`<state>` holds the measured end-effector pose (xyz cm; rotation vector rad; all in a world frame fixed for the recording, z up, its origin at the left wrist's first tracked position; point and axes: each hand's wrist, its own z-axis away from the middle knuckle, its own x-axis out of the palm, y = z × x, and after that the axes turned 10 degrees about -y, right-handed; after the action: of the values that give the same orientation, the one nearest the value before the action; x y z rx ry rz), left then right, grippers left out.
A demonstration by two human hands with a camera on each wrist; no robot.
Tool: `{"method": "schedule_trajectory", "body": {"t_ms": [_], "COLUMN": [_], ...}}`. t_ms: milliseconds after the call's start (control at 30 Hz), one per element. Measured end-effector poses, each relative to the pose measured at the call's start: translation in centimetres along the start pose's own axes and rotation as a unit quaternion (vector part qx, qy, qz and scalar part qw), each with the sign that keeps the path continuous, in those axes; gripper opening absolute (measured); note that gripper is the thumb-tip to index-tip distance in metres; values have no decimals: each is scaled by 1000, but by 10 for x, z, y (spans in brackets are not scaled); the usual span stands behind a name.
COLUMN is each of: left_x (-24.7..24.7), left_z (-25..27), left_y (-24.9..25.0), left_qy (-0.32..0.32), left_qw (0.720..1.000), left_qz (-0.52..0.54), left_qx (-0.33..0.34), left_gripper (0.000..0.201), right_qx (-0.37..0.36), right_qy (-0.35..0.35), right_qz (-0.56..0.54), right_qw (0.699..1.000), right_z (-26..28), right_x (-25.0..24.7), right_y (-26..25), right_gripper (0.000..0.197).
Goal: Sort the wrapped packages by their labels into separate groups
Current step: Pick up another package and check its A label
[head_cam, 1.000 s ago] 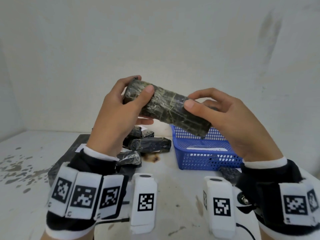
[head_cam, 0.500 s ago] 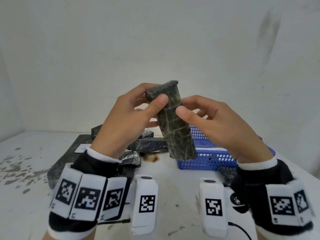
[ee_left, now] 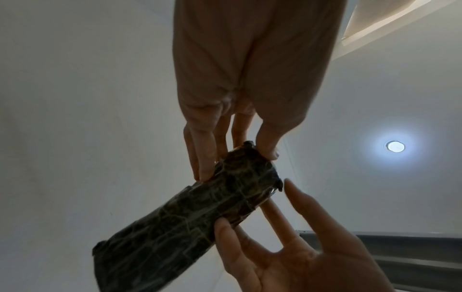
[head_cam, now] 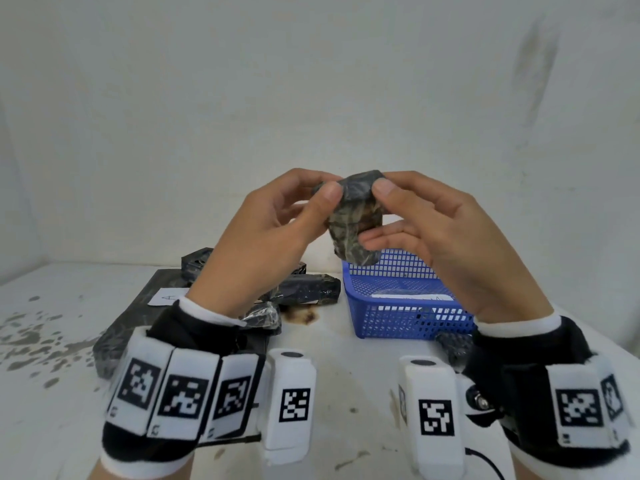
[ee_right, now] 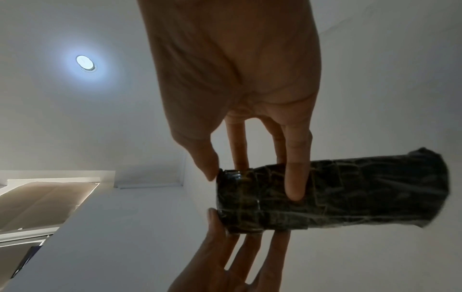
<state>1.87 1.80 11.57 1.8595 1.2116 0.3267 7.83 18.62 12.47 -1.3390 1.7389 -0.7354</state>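
Left hand (head_cam: 263, 244) and right hand (head_cam: 440, 237): both pinch one end of a wrapped package (head_cam: 353, 223), a dark, glossy, film-bound cylinder held above the table (head_cam: 346, 368). Behind: blue mesh basket (head_cam: 408, 320); more dark wrapped packages (head_cam: 304, 292).

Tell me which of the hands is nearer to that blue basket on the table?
Right. The right hand is raised just above the blue basket, overlapping its back rim in the head view; the left hand is raised off to the basket's left, over the dark packages.
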Motion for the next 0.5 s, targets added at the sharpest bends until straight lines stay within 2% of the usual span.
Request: {"method": "schedule_trajectory", "body": {"t_ms": [100, 300, 367, 433, 500], "left_x": [0, 1, 2, 2, 0], "left_z": [1, 0, 0, 0, 0], "left_y": [1, 1, 2, 2, 1], "left_qy": [3, 23, 33, 35, 33], "left_qw": [1000, 1000, 999, 997, 996], "left_qz": [6, 10, 37, 55, 55], "left_qx": [1, 0, -13, -33, -59], "left_gripper": [28, 23, 23, 27, 22], "right_qx": [-12, -27, -31, -27, -27], "right_qy": [1, -6, -12, -22, -34], "right_qz": [9, 37, 50, 55, 56], "right_qw": [1000, 999, 998, 998, 998], "right_z": [0, 1, 1, 2, 2], "right_x": [1, 2, 2, 3, 6], "right_y": [1, 3, 3, 1, 0], "right_gripper": [35, 25, 18, 18, 19]}}
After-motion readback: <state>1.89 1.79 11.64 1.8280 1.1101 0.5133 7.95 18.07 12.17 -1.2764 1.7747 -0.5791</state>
